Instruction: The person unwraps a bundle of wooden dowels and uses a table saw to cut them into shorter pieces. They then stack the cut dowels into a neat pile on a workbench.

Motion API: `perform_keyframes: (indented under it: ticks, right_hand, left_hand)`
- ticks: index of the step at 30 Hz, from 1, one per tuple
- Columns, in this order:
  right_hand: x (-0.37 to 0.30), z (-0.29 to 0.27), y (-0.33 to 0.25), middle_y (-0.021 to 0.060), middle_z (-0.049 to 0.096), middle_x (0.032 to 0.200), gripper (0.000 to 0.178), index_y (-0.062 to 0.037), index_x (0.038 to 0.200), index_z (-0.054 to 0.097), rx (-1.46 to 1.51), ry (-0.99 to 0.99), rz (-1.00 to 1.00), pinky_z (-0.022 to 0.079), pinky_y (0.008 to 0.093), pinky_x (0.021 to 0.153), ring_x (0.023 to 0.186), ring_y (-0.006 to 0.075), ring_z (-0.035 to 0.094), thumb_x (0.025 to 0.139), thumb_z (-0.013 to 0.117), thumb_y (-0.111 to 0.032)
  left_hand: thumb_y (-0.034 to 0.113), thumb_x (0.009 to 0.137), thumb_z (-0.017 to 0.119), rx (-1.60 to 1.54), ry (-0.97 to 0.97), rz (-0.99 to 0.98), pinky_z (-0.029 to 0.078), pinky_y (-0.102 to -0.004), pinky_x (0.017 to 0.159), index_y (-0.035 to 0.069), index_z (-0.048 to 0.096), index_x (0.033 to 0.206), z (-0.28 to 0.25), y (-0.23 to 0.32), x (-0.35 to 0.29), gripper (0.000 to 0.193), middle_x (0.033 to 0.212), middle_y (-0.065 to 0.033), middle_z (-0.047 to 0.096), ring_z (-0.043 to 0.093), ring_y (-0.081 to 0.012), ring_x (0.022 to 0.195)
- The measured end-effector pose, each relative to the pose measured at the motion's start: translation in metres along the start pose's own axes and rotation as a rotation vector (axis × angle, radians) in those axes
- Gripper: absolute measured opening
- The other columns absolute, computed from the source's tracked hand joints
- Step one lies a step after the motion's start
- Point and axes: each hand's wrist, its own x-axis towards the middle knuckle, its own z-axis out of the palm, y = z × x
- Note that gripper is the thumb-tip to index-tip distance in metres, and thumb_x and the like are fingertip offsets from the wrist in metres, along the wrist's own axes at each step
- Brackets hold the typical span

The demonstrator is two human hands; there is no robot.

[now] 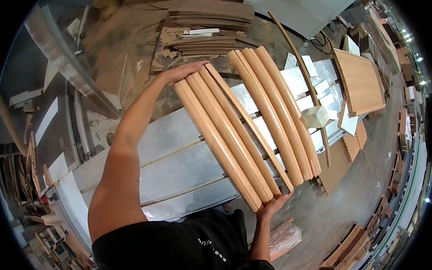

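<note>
Several long, rounded light-wood mouldings [228,134] lie side by side in front of me. They run from far left to near right over a silver metal worktable. My left hand [187,72] is closed around their far ends, its arm stretched out. At their near ends, my right hand [274,204] grips from below, with its fingers partly hidden. The rightmost piece of this bundle, a thinner strip [246,117], stands slightly apart with a narrow gap beside it. A second group of similar mouldings [283,113] rests just to the right, touched by neither hand.
Bare metal slats of the worktable [174,177] show at left. A long thin wooden strip [294,49] and a pale block [315,117] lie at right, near a wooden panel [359,82]. Stacked brown boards [212,16] sit on the floor beyond. Plastic-wrapped material [285,238] is near my right arm.
</note>
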Motion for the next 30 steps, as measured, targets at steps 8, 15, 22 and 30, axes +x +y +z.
perform_keyframes:
  ticks: [8, 15, 22, 30]
  right_hand:
    - [0.003, -0.026, 0.016, 0.0184, 0.051, 0.130, 0.067, -0.0056, 0.142, 0.032, 0.073, 0.055, 0.099, 0.053, 0.0457, 0.094, 0.113, 0.0297, 0.060, 0.101, 0.041, -0.057]
    - [0.007, -0.053, 0.039, 0.0145, 0.054, 0.131, 0.060, -0.0073, 0.138, 0.040, 0.074, 0.050, 0.116, 0.049, 0.0453, 0.098, 0.117, 0.0290, 0.059, 0.102, 0.037, -0.056]
    - [-0.024, -0.015, 0.001, 0.0170, 0.033, 0.153, 0.076, -0.0195, 0.159, 0.006, 0.089, -0.008, 0.223, 0.042, 0.0473, 0.107, 0.135, 0.0325, 0.043, 0.102, 0.039, -0.057]
    - [-0.021, -0.027, 0.006, 0.0141, 0.034, 0.152, 0.071, -0.0200, 0.158, 0.012, 0.142, -0.054, 0.168, 0.040, 0.0472, 0.109, 0.133, 0.0317, 0.044, 0.103, 0.035, -0.057]
  left_hand:
    - [0.050, 0.104, 0.040, 0.017, -0.002, 0.040, 0.030, -0.0362, 0.117, 0.016, 0.033, 0.153, -0.005, -0.021, 0.009, 0.060, 0.158, -0.0072, 0.030, 0.033, -0.0224, 0.143]
    - [0.050, 0.104, 0.037, 0.052, -0.011, -0.003, 0.026, -0.0384, 0.119, 0.016, 0.031, 0.153, 0.010, 0.005, -0.008, 0.060, 0.161, -0.0086, 0.023, 0.024, -0.0241, 0.147]
    - [0.055, 0.102, 0.040, 0.066, -0.002, 0.003, 0.024, -0.0369, 0.120, 0.020, 0.028, 0.156, 0.006, -0.007, 0.005, 0.066, 0.164, -0.0063, 0.018, 0.021, -0.0229, 0.149]
    - [0.051, 0.103, 0.042, -0.063, -0.012, -0.011, 0.033, -0.0346, 0.116, 0.020, 0.037, 0.153, 0.024, 0.006, -0.016, 0.059, 0.158, -0.0042, 0.034, 0.036, -0.0203, 0.142]
